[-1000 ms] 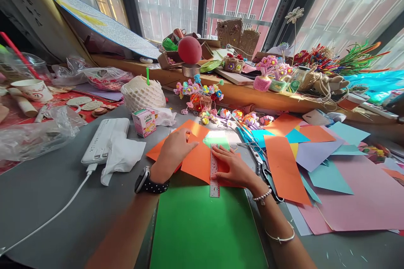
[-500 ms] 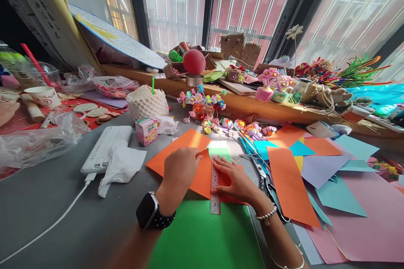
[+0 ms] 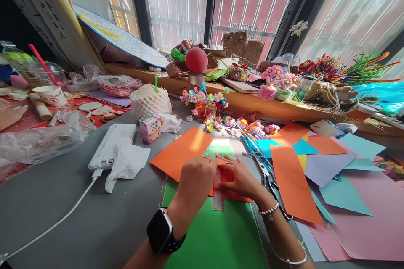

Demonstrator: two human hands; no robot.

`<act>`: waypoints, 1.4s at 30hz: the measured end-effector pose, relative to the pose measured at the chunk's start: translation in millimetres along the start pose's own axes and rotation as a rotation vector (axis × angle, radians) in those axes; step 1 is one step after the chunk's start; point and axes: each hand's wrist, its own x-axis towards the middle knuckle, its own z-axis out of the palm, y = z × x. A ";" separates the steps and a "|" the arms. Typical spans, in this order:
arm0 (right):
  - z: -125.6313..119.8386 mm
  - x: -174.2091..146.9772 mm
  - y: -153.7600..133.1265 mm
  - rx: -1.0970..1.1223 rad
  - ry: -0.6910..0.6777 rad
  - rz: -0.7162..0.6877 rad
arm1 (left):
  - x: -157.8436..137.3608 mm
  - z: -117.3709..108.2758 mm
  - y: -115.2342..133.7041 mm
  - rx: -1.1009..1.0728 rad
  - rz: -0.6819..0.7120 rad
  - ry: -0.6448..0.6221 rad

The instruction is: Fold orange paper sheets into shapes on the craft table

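A sheet of orange paper [image 3: 183, 151] lies over a green board [image 3: 217, 235], and a clear printed ruler [image 3: 218, 201] runs lengthwise across it. My left hand [image 3: 195, 183] is closed at the ruler's upper part, its fingertips on a raised edge of the orange paper; the exact pinch is partly hidden. From the right, my right hand [image 3: 240, 176] holds the ruler down, thumb low on it and fingers bent near its top. More orange paper shows under that hand. Right of it lie black-handled scissors [image 3: 263, 168].
Coloured paper sheets [image 3: 347, 193] spread over the right side. At left are a white power bank [image 3: 112, 147] with its cable, a tissue [image 3: 131, 164] and a small pink box [image 3: 150, 129]. Behind stand a coconut [image 3: 150, 101] and crocheted flowers [image 3: 205, 103]. Another person's hand [image 3: 11, 113] shows far left.
My left hand has moved right, across to the ruler, with the paper's edge. My right fingers, flatter before, are now more bent. The view has shifted slightly.
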 end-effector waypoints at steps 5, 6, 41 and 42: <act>3.9 1.1 1.0 0.012 0.049 0.021 | -10.6 3.0 -0.8 -0.051 -0.040 -0.013; 4.6 1.5 1.4 0.010 0.057 0.019 | -11.9 4.4 -2.4 -0.051 -0.055 -0.012; 14.8 2.0 9.3 0.079 0.215 0.057 | -23.7 38.6 11.1 -0.039 0.255 0.492; 14.1 2.4 8.5 0.084 0.213 0.072 | -24.0 39.3 11.9 -0.036 0.262 0.499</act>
